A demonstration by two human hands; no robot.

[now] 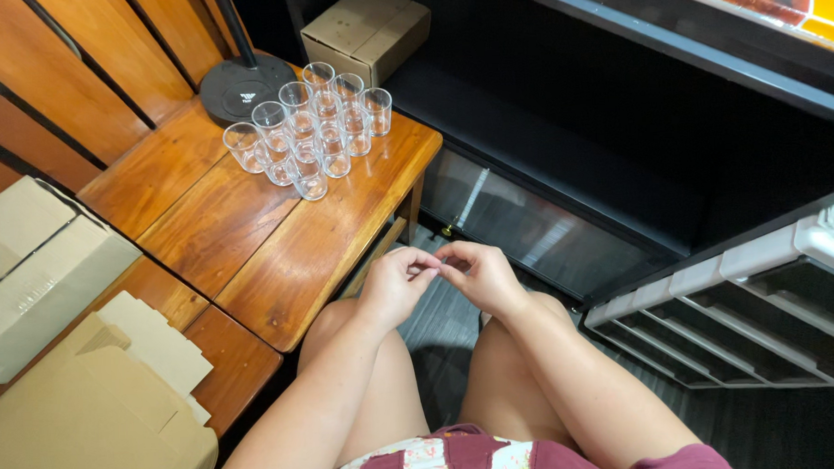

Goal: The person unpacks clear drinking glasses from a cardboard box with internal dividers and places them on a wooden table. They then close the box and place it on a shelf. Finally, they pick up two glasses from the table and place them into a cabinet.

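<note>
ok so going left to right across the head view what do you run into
flat cardboard boxes → wooden table bearing a cluster of clear glasses → left hand → right hand, fingertips touching → grey slatted rack

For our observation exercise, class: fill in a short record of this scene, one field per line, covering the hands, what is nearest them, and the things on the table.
Left hand: left hand above the knees, fingertips meeting the other hand; anything pinched is too small to tell
Right hand: right hand beside it, fingertips touching
Table: wooden table to the left
Glasses: cluster of clear glasses, upright, at the far end
Behind glasses: black round stand base
Boxes: cardboard boxes at left
Right side: grey drawer unit
</note>
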